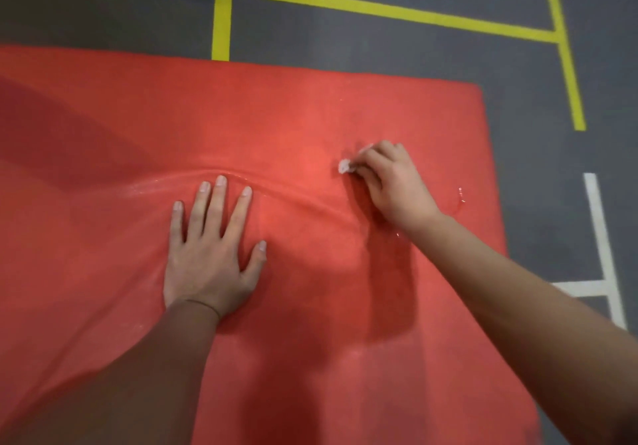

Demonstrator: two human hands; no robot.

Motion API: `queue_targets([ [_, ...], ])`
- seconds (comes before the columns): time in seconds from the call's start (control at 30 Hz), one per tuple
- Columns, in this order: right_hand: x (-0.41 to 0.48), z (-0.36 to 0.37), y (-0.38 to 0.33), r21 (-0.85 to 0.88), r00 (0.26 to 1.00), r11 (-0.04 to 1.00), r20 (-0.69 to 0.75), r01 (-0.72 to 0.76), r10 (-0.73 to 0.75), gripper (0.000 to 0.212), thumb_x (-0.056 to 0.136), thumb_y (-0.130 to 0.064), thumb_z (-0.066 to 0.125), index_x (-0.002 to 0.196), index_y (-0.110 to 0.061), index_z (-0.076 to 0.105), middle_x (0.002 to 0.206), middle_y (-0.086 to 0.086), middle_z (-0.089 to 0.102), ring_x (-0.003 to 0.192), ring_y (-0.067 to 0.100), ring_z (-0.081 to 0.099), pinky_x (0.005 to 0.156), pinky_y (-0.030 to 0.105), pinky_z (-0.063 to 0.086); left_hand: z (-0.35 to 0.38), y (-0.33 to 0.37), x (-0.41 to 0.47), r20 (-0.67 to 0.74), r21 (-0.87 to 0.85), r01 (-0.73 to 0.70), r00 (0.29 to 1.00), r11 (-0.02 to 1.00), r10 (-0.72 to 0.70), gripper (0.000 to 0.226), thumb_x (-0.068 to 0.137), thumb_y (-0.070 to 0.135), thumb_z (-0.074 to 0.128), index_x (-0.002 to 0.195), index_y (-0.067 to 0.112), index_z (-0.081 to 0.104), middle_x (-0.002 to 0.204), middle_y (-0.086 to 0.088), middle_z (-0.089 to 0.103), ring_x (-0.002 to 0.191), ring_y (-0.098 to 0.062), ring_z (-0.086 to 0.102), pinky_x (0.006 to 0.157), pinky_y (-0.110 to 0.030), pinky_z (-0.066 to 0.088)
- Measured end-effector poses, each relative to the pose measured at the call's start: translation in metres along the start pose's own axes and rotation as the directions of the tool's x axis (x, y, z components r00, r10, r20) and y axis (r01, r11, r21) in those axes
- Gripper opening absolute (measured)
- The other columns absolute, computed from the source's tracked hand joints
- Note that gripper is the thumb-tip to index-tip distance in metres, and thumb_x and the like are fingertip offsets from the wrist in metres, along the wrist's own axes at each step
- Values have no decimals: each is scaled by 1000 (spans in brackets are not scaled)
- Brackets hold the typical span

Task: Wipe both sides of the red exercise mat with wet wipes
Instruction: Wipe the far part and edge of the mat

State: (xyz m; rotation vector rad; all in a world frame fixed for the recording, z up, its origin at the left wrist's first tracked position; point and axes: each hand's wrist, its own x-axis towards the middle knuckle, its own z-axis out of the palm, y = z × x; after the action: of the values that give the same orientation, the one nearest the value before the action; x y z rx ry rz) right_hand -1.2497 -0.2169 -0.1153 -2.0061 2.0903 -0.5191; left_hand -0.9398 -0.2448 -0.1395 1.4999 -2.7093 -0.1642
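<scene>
The red exercise mat (276, 109) lies flat on the floor and fills most of the view. My left hand (210, 251) presses flat on it near the middle, fingers spread and straight; a curved crease runs just past the fingertips. My right hand (390, 185) is further right, fingers curled round a small crumpled white wet wipe (344, 166) held against the mat's surface. Only a bit of the wipe shows beyond the fingers. Small wet glints mark the mat to the right of that hand.
Dark grey floor (518, 64) surrounds the mat at the top and right. Yellow tape lines (379, 7) cross the floor beyond the far edge, and white lines (600, 237) run along the right side.
</scene>
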Motion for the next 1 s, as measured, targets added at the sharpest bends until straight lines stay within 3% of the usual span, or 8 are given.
queue_targets([
  [0.2,-9,4,-10,-87,996,992,11,-90,91,35,100,-29,41,97,-7,68,94,14,61,85,41,56,82,42,39,1,2,0,-29,-13,-1,1000,1000,1,80,90,56,41,161,22,30,169,-13,20,156,-32,18,125,-57,11],
  [0.33,-35,8,-21,-60,985,983,6,-172,172,18,95,-17,52,100,-10,68,93,11,60,86,40,56,81,38,37,-1,2,-1,-36,-18,6,999,1000,-7,80,90,58,38,162,24,28,169,-11,19,156,-31,16,125,-57,12],
  [0.57,-154,-5,-67,23,982,982,36,-188,187,17,95,-15,55,97,-10,71,94,7,65,84,34,60,81,34,42,3,0,-1,-36,-34,-7,999,999,5,78,93,63,32,161,25,28,169,-10,19,157,-28,13,125,-57,9],
  [0.63,-155,1,-72,18,974,974,-2,-226,226,22,97,-21,51,97,-13,71,93,7,63,84,35,59,80,37,43,1,1,0,-44,-39,-10,999,999,8,78,94,65,30,161,25,29,169,-11,20,157,-27,13,125,-57,9],
  [0.77,-137,13,-74,-20,925,929,-104,-369,365,16,90,-9,54,91,-10,71,88,10,59,84,37,55,75,37,37,0,0,-1,-50,-34,-24,998,999,23,82,94,72,23,161,26,28,169,-11,19,157,-27,12,125,-57,10],
  [0.9,-177,3,-85,-101,981,977,16,-189,192,21,86,2,64,93,-18,65,86,2,56,78,31,52,72,38,42,0,-3,0,38,-28,-45,998,999,46,93,90,85,17,163,27,17,171,-11,10,158,-28,5,125,-58,4],
  [1.0,-238,-4,-97,-47,985,984,-7,-171,171,15,90,-5,61,95,-19,65,91,0,60,80,24,51,76,32,41,-12,-6,-3,222,-41,-43,974,998,51,97,88,87,16,164,29,1,172,-8,-7,158,-26,-9,125,-57,-5],
])
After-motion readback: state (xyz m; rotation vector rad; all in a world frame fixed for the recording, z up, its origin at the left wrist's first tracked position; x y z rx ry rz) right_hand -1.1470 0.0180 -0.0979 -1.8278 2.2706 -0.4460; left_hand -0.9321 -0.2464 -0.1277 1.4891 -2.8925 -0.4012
